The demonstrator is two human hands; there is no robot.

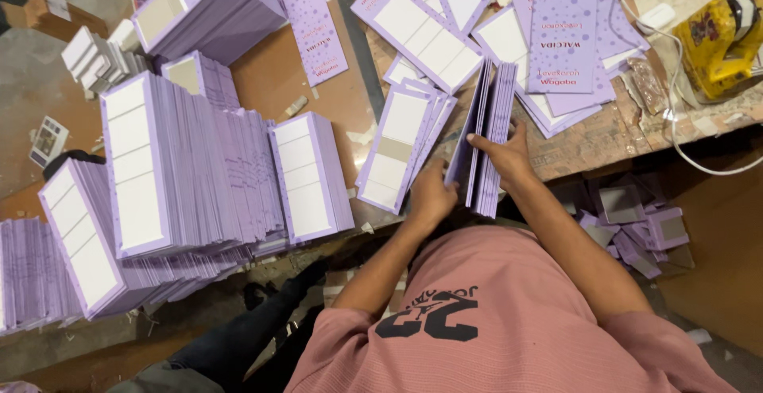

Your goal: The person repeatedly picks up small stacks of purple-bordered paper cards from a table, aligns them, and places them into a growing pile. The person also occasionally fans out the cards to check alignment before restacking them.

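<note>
A bundle of flat lilac cardboard package blanks [486, 135] stands on edge at the desk's near edge, held between the left hand [430, 196] and right hand [502, 153]. Just left of it lies a small fanned pile of lilac blanks with white rectangular panels [396, 151]. Tall stacks of identical white-panelled lilac blanks [171, 170] occupy the left side. Long lilac dotted printed card strips [564, 27] lie overlapped at the upper right. Folded lilac scrap pieces [636, 222] lie on the floor below.
</note>
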